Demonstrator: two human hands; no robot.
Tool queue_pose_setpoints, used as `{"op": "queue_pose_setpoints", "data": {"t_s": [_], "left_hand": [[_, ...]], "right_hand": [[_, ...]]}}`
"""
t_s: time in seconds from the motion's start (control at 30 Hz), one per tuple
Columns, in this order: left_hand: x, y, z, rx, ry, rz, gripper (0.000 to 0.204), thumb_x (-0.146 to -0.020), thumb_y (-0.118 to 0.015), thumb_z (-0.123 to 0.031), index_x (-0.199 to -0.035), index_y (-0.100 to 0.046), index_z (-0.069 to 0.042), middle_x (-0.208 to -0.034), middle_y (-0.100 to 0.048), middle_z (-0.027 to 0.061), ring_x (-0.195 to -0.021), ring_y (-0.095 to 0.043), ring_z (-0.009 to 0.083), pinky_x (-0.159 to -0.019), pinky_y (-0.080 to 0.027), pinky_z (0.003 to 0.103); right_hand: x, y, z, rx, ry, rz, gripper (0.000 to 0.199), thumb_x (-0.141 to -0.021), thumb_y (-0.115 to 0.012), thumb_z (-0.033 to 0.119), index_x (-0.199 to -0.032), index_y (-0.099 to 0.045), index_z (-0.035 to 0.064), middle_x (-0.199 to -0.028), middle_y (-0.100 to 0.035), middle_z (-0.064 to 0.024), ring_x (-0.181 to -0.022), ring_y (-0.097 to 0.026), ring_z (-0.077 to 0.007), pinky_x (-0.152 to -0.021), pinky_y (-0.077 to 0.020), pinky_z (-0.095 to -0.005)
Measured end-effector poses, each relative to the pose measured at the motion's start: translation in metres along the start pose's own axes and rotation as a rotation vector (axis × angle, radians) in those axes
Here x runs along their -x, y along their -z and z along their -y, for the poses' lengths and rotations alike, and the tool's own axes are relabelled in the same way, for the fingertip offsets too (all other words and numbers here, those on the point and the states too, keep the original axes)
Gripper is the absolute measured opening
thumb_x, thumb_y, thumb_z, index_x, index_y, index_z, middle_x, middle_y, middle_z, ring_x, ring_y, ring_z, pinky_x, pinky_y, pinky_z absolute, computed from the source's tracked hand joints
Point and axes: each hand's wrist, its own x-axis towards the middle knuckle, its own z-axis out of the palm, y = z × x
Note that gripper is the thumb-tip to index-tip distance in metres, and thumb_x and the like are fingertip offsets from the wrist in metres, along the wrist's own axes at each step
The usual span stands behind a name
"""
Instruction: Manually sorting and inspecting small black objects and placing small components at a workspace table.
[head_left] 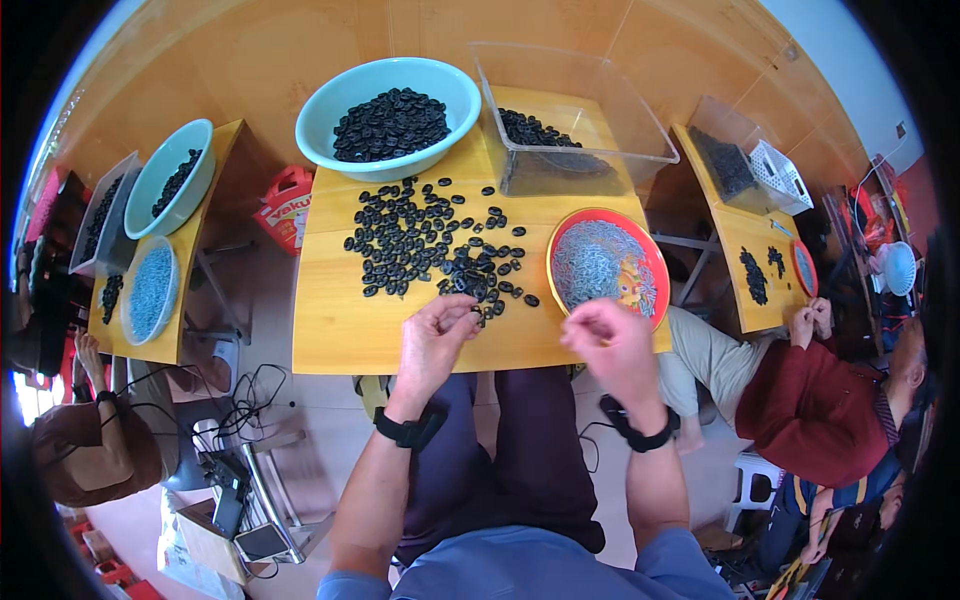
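Observation:
My left hand [437, 338] is at the near edge of a spread of small black oval pieces [400, 235] on the yellow table. Its thumb and fingers pinch together at one black piece, mostly hidden by the fingertips. My right hand [612, 345] hovers at the near rim of a red round plate [655, 262]. Its fingers are curled together and a little blurred; whatever they hold is too small to make out. Small silvery screws [596, 262] cover much of the plate, and part of its printed bottom shows.
At the table's [400, 350] back stand a light-blue basin [318, 130] and a clear bin [565, 172], both holding black pieces. Side tables left and right carry similar containers; a person sits at each. Cables [255, 400] and a metal-framed stand [270, 490] are on the floor at left.

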Motion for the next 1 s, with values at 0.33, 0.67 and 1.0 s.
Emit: {"op": "queue_pose_setpoints", "data": {"t_s": [0.33, 0.67, 1.0], "left_hand": [[0.003, 0.002, 0.003, -0.232, -0.064, -0.019, 0.02, -0.092, -0.07, -0.005, -0.111, -0.073, 0.0, -0.083, -0.074, 0.0043, -0.074, -0.066, 0.0065, -0.07, -0.054, 0.023], [0.002, 0.001, 0.008, -0.322, -0.135, -0.033, 0.019, -0.09, -0.071, -0.006, -0.108, -0.074, -0.002, -0.077, -0.071, 0.0029, -0.067, -0.061, 0.0051, -0.061, -0.05, 0.023], [0.006, -0.005, -0.005, -0.446, -0.15, -0.056, 0.015, -0.09, -0.074, -0.006, -0.104, -0.075, -0.001, -0.076, -0.069, -0.0017, -0.063, -0.054, 0.0022, -0.058, -0.047, 0.021]], "right_hand": [[-0.016, -0.101, -0.055, -0.203, -0.017, 0.043, 0.01, -0.09, -0.065, -0.003, -0.099, -0.068, -0.0019, -0.087, -0.071, -0.0069, -0.074, -0.069, -0.0104, -0.067, -0.054, -0.025], [-0.018, -0.104, -0.068, -0.323, 0.005, 0.034, 0.014, -0.088, -0.066, -0.007, -0.1, -0.062, -0.0011, -0.088, -0.071, -0.0068, -0.079, -0.07, -0.012, -0.072, -0.0555, -0.0252], [-0.018, -0.103, -0.069, -0.268, -0.021, 0.034, 0.013, -0.086, -0.069, -0.005, -0.096, -0.063, -0.0002, -0.082, -0.071, -0.0069, -0.074, -0.069, -0.0112, -0.069, -0.0547, -0.026]]}}
